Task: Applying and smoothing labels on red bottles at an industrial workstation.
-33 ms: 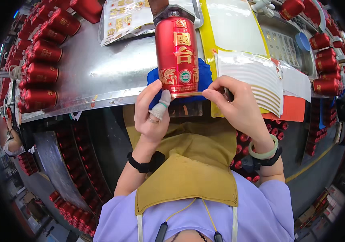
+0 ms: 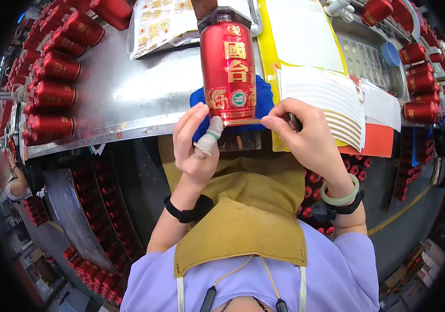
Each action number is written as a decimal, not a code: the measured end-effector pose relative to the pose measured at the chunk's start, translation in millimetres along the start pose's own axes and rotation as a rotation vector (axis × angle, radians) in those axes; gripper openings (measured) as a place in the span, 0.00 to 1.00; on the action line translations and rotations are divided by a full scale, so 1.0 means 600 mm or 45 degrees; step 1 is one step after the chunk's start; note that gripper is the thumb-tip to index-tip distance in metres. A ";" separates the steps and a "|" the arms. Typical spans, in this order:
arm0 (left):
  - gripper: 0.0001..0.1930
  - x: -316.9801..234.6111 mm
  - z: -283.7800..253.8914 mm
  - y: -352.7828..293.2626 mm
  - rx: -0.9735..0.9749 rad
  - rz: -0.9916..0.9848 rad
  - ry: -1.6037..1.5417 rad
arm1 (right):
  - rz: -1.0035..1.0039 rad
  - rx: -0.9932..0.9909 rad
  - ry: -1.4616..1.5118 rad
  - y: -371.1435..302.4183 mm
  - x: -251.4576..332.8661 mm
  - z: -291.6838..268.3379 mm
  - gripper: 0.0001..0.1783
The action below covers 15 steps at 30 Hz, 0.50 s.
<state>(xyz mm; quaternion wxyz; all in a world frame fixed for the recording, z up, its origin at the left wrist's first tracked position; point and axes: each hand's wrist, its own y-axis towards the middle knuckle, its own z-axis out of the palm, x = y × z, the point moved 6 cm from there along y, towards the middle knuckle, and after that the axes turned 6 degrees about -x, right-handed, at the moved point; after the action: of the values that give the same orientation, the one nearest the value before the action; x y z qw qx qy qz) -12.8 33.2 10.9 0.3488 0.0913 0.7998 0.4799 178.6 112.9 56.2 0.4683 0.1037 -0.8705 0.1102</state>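
Pinching the right end of a thin gold strip [image 2: 242, 122] between thumb and forefinger, the right hand [image 2: 312, 131] keeps its other fingers curled out of view; something dark [image 2: 296, 124] within the curl is hard to make out. The left hand [image 2: 194, 153] has fingertips against the lower left side of a red bottle [image 2: 226, 67], its white finger cover [image 2: 208, 143] by the strip's left end; whether it grips, I cannot tell. The bottle is at the metal table's [image 2: 129, 99] near edge, base toward the person, over a blue cloth [image 2: 265, 96] it partly hides. A dark holder [image 2: 205, 8] around its far end is cut off by the frame. Large gold characters, a green-and-white round emblem and smaller gold lettering mark the bottle's glossy, rounded body. Toward the table's near right corner, smooth white curved strips [image 2: 322, 96] with gold edges lie overlapped.
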 end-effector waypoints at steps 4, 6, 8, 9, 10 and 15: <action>0.23 -0.022 0.000 0.010 -0.071 0.039 0.130 | -0.007 -0.009 -0.012 -0.004 0.002 -0.005 0.14; 0.24 -0.028 0.005 0.011 0.048 0.148 0.162 | -0.017 -0.012 -0.006 -0.002 0.000 -0.005 0.14; 0.24 -0.017 0.010 0.015 0.108 0.025 0.055 | -0.032 -0.011 0.002 -0.002 0.001 -0.004 0.14; 0.21 -0.005 0.008 0.014 0.105 0.016 0.003 | -0.024 -0.010 0.013 -0.002 0.002 -0.003 0.14; 0.18 0.003 0.006 0.013 0.100 0.008 -0.047 | -0.018 -0.007 0.026 -0.001 0.002 -0.001 0.14; 0.21 0.023 0.005 -0.015 -0.022 -0.286 -0.169 | -0.034 -0.002 0.019 0.003 -0.001 0.005 0.14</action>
<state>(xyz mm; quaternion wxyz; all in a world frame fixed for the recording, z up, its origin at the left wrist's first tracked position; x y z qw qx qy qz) -19.5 37.2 -4.0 0.4534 0.0297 0.7758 0.4377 176.3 113.8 53.7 0.4762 0.1142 -0.8657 0.1039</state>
